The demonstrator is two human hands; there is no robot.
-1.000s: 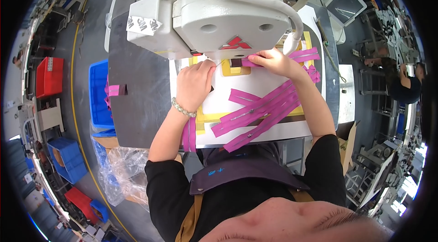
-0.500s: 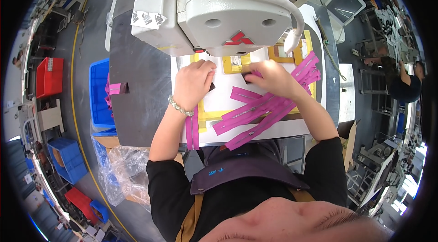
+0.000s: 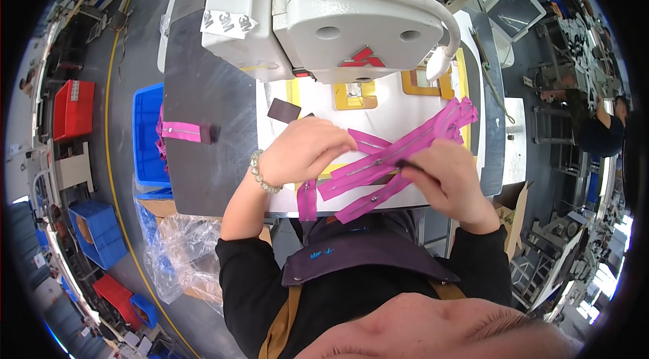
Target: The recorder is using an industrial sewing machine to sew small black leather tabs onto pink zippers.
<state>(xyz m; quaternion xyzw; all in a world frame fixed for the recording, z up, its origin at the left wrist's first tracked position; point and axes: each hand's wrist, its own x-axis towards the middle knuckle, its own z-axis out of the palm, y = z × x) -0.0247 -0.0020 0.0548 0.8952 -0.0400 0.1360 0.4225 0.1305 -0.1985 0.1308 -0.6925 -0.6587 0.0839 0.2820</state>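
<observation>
My left hand (image 3: 307, 151) is closed, fingers pressed together above the white sheet; what is in them, if anything, is hidden. A magenta zipper (image 3: 307, 201) comes out from under its wrist to the table's front edge. My right hand (image 3: 451, 182) is closed with a small dark piece (image 3: 404, 163) at its fingertips, over a loose pile of magenta zippers (image 3: 378, 163). Behind my left hand lies a dark rectangular patch (image 3: 284, 110). A yellow clamp frame (image 3: 355, 96) sits under the white sewing machine head (image 3: 358, 28).
A second yellow frame (image 3: 426, 85) lies to the right. At the table's left edge a magenta zipper with a dark end (image 3: 182, 131) reaches over from a blue bin (image 3: 145, 136). Clear plastic wrap (image 3: 182, 257) is heaped below left, and a tablet-like screen (image 3: 516, 7) stands back right.
Both hands have drawn back from the yellow frame toward me, the right one also rightward. A dark patch now shows at left. The zipper at the left edge reaches further onto the table.
</observation>
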